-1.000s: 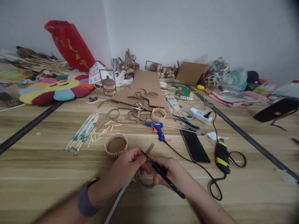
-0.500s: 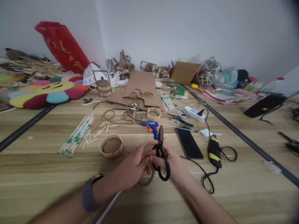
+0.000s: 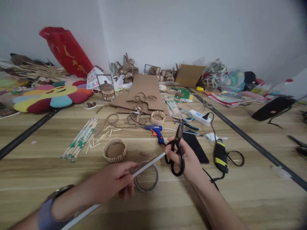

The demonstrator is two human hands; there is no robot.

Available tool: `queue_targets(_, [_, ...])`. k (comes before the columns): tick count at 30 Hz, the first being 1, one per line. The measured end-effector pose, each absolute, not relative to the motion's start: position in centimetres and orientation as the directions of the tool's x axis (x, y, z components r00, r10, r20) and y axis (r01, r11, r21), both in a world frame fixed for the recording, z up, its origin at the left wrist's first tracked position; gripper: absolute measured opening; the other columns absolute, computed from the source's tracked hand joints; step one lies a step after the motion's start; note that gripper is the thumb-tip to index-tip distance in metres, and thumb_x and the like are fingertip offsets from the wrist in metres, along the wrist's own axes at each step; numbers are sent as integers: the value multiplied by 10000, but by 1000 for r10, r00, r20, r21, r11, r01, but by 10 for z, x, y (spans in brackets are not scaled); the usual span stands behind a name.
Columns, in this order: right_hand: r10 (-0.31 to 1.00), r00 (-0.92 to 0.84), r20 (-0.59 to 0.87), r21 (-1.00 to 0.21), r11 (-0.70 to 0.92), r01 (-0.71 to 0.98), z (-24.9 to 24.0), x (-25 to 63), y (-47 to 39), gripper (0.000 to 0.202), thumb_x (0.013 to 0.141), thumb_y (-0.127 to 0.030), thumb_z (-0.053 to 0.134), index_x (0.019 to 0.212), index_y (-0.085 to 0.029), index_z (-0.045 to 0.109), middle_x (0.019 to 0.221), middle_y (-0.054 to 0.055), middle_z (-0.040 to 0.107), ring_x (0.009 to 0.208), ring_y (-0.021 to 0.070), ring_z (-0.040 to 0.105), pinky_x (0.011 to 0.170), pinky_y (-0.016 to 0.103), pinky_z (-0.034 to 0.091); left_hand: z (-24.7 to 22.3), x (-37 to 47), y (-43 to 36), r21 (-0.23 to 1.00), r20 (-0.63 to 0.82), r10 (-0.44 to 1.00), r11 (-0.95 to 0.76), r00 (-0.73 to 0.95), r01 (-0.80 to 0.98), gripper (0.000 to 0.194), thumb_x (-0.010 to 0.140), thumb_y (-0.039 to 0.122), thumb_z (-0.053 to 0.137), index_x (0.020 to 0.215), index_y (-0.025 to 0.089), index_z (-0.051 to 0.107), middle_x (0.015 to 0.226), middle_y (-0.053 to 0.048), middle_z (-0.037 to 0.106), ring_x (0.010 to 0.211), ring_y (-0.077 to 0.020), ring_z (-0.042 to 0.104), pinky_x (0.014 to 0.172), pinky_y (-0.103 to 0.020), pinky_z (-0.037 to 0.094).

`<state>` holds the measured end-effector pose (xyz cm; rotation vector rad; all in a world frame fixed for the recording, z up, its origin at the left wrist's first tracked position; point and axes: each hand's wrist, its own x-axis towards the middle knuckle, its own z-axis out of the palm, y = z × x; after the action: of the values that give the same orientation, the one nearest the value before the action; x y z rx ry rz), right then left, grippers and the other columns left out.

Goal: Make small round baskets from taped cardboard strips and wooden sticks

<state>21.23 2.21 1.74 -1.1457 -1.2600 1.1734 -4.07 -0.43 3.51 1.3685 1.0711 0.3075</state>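
Between my hands a narrow pale strip [image 3: 151,163] is stretched at a slant; its lower part runs under my left forearm toward the bottom edge. My left hand [image 3: 120,180] pinches the strip between thumb and fingers. In my right hand [image 3: 188,156] are black-handled scissors [image 3: 177,147], blades pointing up and away, and the strip's upper end is at those same fingers. Beneath the strip, a grey ring-shaped roll [image 3: 157,179] lies on the table. Left of it sits a round cardboard base edged with short wooden sticks [image 3: 114,150].
A blue glue gun [image 3: 155,131], a black phone [image 3: 195,148] and a black-and-yellow corded tool [image 3: 220,156] lie beyond and right of my hands. Bagged sticks [image 3: 80,140] are at left. Cardboard sheets [image 3: 145,88] and a second stick ring [image 3: 157,118] stand farther back.
My hands have moved apart, the left toward the lower left and the right rightward with the scissors. The strip now stretches between them, and the grey roll is more exposed.
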Motion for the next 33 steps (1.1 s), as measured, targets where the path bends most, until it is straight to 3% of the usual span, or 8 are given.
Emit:
queue_targets(3, [992,86,89,-994,94,-55,14,223,28,413,699,-345,787,1021,-217,562,706,-48,610,570,123,556,573,262,479,51,-71,-6,827,-523,657,237,543,510,222,850,389,594,769,204,684,671,-24,733,546,-146,631,524,-218,439])
queue_targets(7, [972,231,36,-970,90,-226,15,229,35,501,633,-309,850,1041,-219,574,708,-52,629,590,119,583,549,230,469,70,-115,8,787,-610,591,378,528,487,218,790,405,673,738,195,702,526,-4,692,431,-131,577,453,-204,397])
queue_targets(10, [958,282,-53,-925,60,-376,18,221,33,590,554,-283,891,1046,-218,571,707,-46,649,594,124,614,532,214,465,79,-127,26,971,-234,933,236,272,27,334,858,415,579,661,159,665,489,43,653,460,-82,555,520,-196,403])
queue_targets(12, [949,288,-127,-889,21,-458,19,210,30,616,528,-267,903,1043,-218,570,695,-42,655,609,137,639,532,213,473,78,-115,34,987,-101,988,115,117,-116,534,969,512,275,853,190,686,757,47,744,806,-114,658,707,-228,462])
queue_targets(15, [944,255,-211,-838,-40,-544,14,194,23,581,530,-252,909,1005,-221,575,680,-42,657,619,151,663,562,236,509,59,-74,28,911,-55,998,39,-26,-410,307,860,521,594,986,246,644,1050,12,747,979,-176,666,854,-303,512])
queue_targets(20, [974,154,-168,-821,-51,-569,3,177,9,506,606,-253,883,995,-234,560,712,-52,661,654,161,691,643,281,550,21,-4,5,874,-274,939,334,209,-353,309,747,426,767,848,200,583,903,-48,733,865,-204,685,855,-362,544])
queue_targets(25, [991,116,-69,-883,-7,-470,0,166,-2,508,640,-287,857,1012,-227,515,681,-63,653,616,158,672,583,264,532,19,16,16,956,-109,994,110,21,-273,249,709,350,749,733,193,558,895,-38,717,838,-185,648,826,-331,522])
queue_targets(33, [998,28,55,-950,61,-306,-4,161,-10,427,736,-294,785,1025,-225,479,677,-61,647,605,138,660,593,241,511,17,16,14,995,-19,983,36,184,-94,611,748,294,683,1319,230,474,1370,-105,565,944,-210,645,778,-358,561])
